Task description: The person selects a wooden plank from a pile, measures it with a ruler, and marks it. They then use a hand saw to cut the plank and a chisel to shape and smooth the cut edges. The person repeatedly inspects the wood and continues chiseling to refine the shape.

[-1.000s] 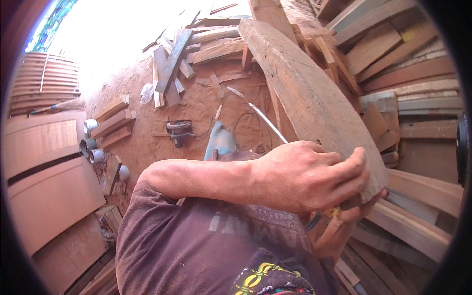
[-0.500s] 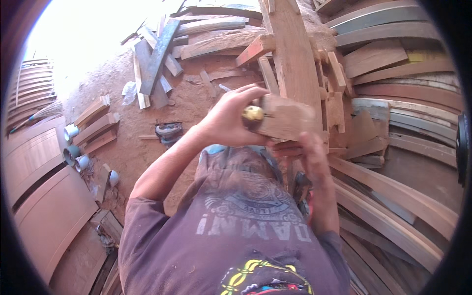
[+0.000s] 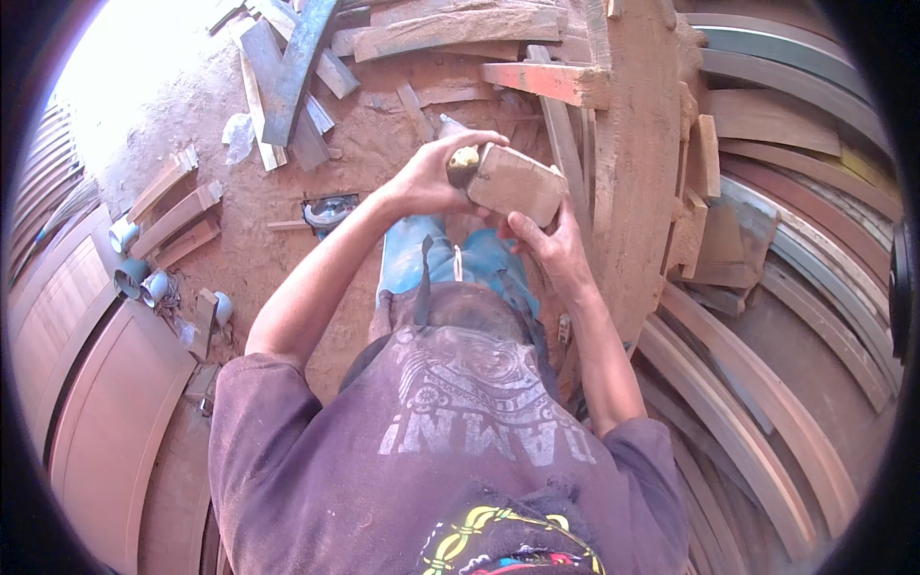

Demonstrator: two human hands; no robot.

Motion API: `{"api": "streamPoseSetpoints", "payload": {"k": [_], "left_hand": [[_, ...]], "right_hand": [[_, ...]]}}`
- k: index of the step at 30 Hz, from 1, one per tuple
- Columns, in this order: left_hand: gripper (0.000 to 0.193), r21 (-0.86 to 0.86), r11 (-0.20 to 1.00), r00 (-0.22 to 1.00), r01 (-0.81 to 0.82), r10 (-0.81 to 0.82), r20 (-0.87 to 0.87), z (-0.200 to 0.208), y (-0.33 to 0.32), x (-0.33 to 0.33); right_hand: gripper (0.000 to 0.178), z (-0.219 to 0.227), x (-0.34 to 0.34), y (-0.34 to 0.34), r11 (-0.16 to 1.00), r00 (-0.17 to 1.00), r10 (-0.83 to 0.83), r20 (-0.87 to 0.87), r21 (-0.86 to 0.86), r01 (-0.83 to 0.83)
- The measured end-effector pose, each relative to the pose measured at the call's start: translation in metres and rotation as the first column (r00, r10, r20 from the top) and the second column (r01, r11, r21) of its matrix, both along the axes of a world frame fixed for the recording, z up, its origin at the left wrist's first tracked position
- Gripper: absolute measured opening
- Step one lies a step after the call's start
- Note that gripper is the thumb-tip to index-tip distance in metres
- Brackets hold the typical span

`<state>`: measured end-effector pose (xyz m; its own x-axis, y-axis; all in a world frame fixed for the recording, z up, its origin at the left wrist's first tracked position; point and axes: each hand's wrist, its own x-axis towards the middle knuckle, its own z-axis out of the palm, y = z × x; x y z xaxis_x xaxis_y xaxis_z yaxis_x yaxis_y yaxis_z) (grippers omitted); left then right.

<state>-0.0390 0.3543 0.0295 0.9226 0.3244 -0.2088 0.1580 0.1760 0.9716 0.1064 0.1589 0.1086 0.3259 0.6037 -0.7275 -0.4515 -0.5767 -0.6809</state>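
Observation:
Both hands hold a small light-brown wooden block (image 3: 522,184) with rounded corners in front of my body. My left hand (image 3: 428,182) is closed around its left end. In the same grasp, beside the block, is a dark piece with a round yellow end (image 3: 464,159); the rest of it is hidden, so its kind cannot be told. My right hand (image 3: 553,244) grips the block's near right corner, thumb on the face and fingers underneath. To the right of the block stands a long wooden beam (image 3: 637,163) with a rough, dusty surface.
Wood offcuts (image 3: 460,31) lie in a heap at the far side. Stacked curved planks (image 3: 767,383) line the right. A power tool (image 3: 331,211) rests on the dusty floor at left, near pipe pieces (image 3: 129,278) and wooden panels (image 3: 120,422). A red-faced wood piece (image 3: 537,81) juts from the beam.
My hands have drawn the block left, away from the beam, and tilted it so its broad face shows. The view has shifted too, bringing my blue-clothed legs into sight.

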Motion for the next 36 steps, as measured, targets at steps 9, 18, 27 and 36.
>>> {"api": "streamPoseSetpoints", "payload": {"k": [9,18,27,36], "left_hand": [[0.107,0.129,0.964,0.958,0.233,-0.204,-0.204,-0.08,0.08,0.037],[0.088,-0.094,0.994,0.973,-0.061,0.038,-0.226,-0.131,0.11,0.036],[0.045,-0.133,0.768,0.73,-0.626,0.518,-0.446,-0.092,0.076,0.034],[0.041,0.092,0.763,0.715,-0.64,0.635,-0.293,-0.108,0.104,0.033]], "right_hand": [[0.109,-0.1,0.012,0.051,0.997,1.0,-0.026,-0.002,-0.078,0.026],[0.096,-0.163,0.028,0.109,0.993,0.998,-0.016,0.053,-0.12,0.022],[0.092,-0.179,0.015,0.14,0.988,0.919,0.107,0.379,-0.141,-0.057],[0.083,-0.154,0.002,0.183,0.945,0.841,0.284,0.461,-0.284,-0.163]]}}
